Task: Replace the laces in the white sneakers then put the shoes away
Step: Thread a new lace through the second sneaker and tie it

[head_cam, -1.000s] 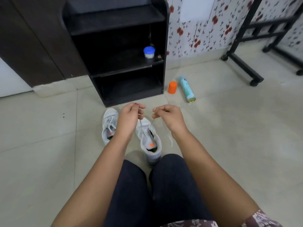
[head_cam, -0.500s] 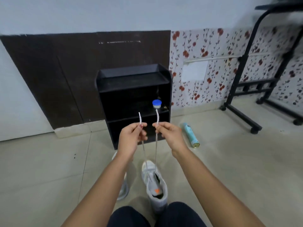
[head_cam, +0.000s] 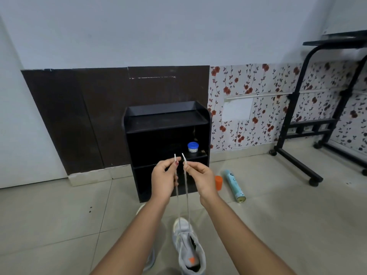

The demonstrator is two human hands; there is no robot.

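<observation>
A white sneaker [head_cam: 188,247] with an orange tab stands on the tiled floor between my forearms, toe pointing away. Its white lace [head_cam: 186,197] runs up from the front eyelets in two taut strands. My left hand [head_cam: 163,180] pinches one lace end and my right hand [head_cam: 199,180] pinches the other, both raised side by side in front of the shelf, tips sticking up. The second sneaker [head_cam: 150,259] lies to the left, mostly hidden behind my left forearm.
A black shelf unit [head_cam: 166,124] stands against the wall, with a blue-lidded jar [head_cam: 193,147] on its middle shelf. An orange cap [head_cam: 218,182] and a light blue spray can [head_cam: 234,185] lie on the floor to its right. A black wheeled stand [head_cam: 297,155] is at far right.
Both hands rose from just above the sneaker, drawing the two lace ends up taut. The view tilted up, so the wall and the whole shelf unit show now.
</observation>
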